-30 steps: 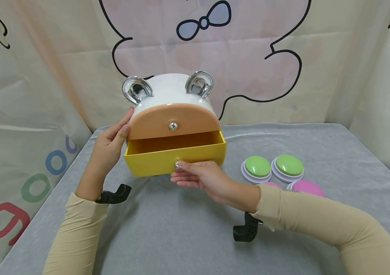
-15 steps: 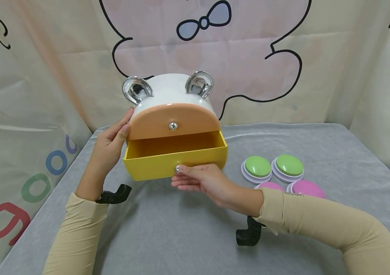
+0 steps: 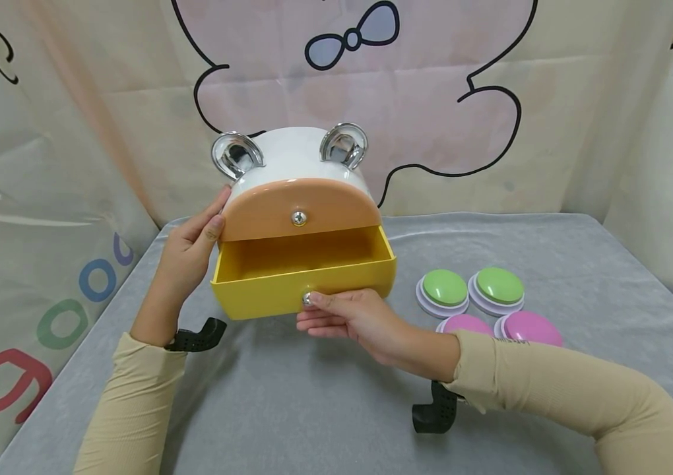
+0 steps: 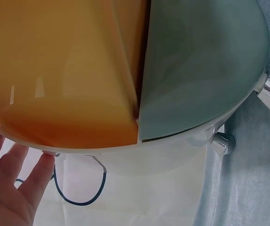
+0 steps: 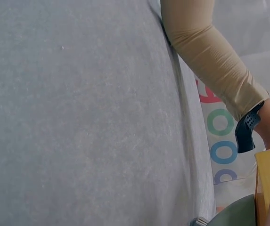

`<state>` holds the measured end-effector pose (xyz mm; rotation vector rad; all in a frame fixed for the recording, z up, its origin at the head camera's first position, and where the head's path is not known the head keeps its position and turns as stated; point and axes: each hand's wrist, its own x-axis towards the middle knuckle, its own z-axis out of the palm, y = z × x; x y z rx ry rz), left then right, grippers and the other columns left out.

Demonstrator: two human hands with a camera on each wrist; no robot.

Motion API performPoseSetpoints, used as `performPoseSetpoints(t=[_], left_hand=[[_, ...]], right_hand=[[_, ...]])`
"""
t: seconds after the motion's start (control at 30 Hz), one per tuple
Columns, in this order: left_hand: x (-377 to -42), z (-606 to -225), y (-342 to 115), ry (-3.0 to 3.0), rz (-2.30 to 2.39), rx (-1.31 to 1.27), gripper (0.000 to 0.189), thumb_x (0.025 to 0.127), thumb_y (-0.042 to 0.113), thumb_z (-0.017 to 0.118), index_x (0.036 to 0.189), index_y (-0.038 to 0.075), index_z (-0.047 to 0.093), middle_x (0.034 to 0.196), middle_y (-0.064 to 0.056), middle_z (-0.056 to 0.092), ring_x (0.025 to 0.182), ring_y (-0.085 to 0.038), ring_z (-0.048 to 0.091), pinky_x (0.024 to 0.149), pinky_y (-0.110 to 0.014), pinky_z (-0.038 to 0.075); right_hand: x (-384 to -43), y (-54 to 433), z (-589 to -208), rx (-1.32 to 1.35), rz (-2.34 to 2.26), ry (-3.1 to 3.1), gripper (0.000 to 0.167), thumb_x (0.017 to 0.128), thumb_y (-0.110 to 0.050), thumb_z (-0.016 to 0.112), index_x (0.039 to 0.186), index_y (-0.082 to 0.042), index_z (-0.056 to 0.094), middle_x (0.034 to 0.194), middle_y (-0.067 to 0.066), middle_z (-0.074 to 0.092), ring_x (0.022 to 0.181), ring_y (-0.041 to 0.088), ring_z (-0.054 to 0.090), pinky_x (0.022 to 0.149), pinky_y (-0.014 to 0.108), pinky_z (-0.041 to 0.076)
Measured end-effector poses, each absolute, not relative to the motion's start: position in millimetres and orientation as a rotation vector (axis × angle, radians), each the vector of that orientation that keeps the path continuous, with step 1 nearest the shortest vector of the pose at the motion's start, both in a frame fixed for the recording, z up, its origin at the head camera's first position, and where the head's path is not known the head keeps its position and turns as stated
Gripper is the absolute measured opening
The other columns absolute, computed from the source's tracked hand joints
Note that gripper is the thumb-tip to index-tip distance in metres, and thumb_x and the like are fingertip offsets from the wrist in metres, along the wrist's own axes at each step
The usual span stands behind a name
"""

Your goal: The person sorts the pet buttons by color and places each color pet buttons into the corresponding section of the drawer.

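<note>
A toy drawer box with a white domed top [image 3: 295, 152] and two silver ears [image 3: 344, 146] stands in the middle of the table. Its orange upper drawer [image 3: 259, 214] is closed, while the yellow lower drawer [image 3: 259, 295] is pulled well out, and its visible inside holds nothing. My left hand [image 3: 191, 247] rests along the box's left side with fairly straight fingers, the thumb by the front edge. Between thumb and forefinger, my right hand [image 3: 360, 316] pinches the silver knob [image 3: 307, 299] of the lower drawer. In the left wrist view, my left fingertips [image 4: 44, 162] touch the box's white rim.
Right of the box are two green push buttons [image 3: 445, 287] on white bases. Nearer me, two pink push buttons [image 3: 529, 327] are partly covered by my right sleeve. A grey cloth [image 3: 289, 402] covers the table; printed curtains [image 3: 431, 132] hang behind and beside it.
The yellow lower drawer has slid further out toward me, my right hand moving with its knob. More of the pink buttons shows. My left hand and the box body have stayed put.
</note>
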<state>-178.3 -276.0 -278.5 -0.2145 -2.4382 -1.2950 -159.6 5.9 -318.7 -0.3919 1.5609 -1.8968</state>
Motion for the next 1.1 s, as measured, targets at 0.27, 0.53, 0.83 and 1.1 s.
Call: performPoseSetpoints(t=[0.27,0.53,0.83,1.1], left_hand=[[-179.0,-280.0,-278.8,-2.454,-1.300,-0.205,0.043,0.106,0.039,0.043,0.149,0.037,0.040,0.158,0.012,0.038,0.148,-0.016,0.036,0.121,-0.044,0.034],[-178.2,-279.2,-277.1,-2.455,-1.289,-0.208,0.044,0.106,0.039,0.043,0.149,0.035,0.040,0.158,0.010,0.038,0.148,-0.017,0.036,0.120,-0.044,0.034],[-179.4,-278.9,-278.1,-2.470,-1.292,-0.192,0.044,0.106,0.040,0.042,0.150,0.036,0.039,0.159,0.010,0.036,0.149,-0.020,0.035,0.120,-0.049,0.033],[-180.3,-279.7,-278.4,-2.475,-1.278,-0.185,0.044,0.106,0.041,0.041,0.150,0.037,0.038,0.159,0.010,0.036,0.149,-0.019,0.035,0.119,-0.049,0.034]], right_hand=[[-151.1,8.1,-318.6,-0.380,-1.882,1.562,0.037,0.100,-0.019,0.060,0.122,0.010,0.064,0.103,0.013,0.077,0.093,0.016,0.076,0.096,0.043,0.057],[-141.4,11.2,-320.0,-0.375,-1.862,1.563,0.039,0.100,-0.021,0.061,0.121,0.011,0.065,0.105,0.018,0.076,0.094,0.019,0.076,0.095,0.044,0.057],[-132.4,13.1,-322.0,-0.378,-1.890,1.555,0.041,0.098,-0.023,0.064,0.120,0.012,0.065,0.104,0.018,0.076,0.093,0.019,0.076,0.094,0.043,0.058],[-124.2,13.9,-321.4,-0.378,-1.880,1.558,0.044,0.098,-0.025,0.064,0.120,0.013,0.065,0.105,0.020,0.076,0.095,0.019,0.076,0.093,0.042,0.058]])
